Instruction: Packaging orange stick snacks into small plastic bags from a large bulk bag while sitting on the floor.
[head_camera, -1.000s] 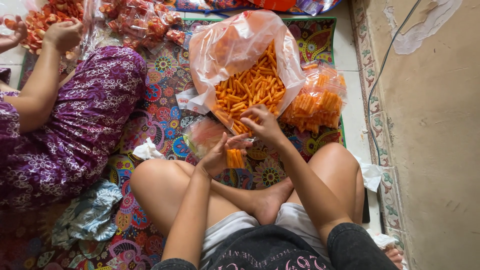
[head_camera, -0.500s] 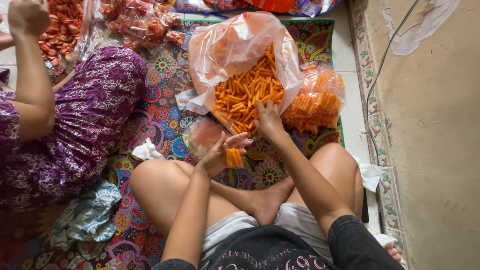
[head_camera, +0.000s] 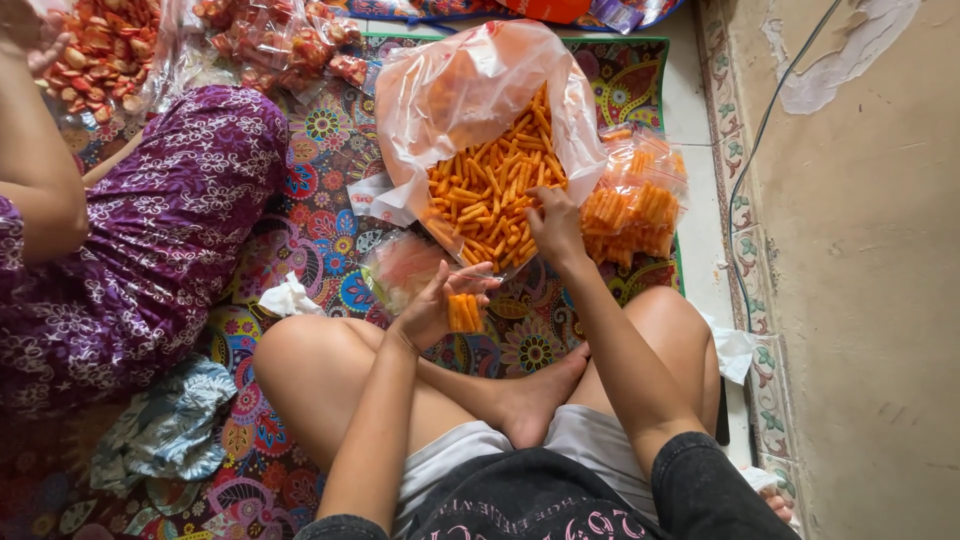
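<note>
Change: the right hand (head_camera: 556, 226) has reached farther into the big bag (head_camera: 470, 90) since the earlier frame.
Left hand (head_camera: 440, 305): curled around a small packet (head_camera: 464, 313) of sticks, near the knees.
Right hand: fingers among loose sticks (head_camera: 490, 195); grasp unclear.
Relation: sticks lie far of the packet, mostly pointing near-far; right hand nearer.

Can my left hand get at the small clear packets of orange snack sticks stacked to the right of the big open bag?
Probably not easily. The left hand already holds a small bundle of orange sticks, and the right hand lies between it and the stacked packets.

Home floor: patterned mat (head_camera: 320, 215), tiled edge (head_camera: 700, 170).
</note>
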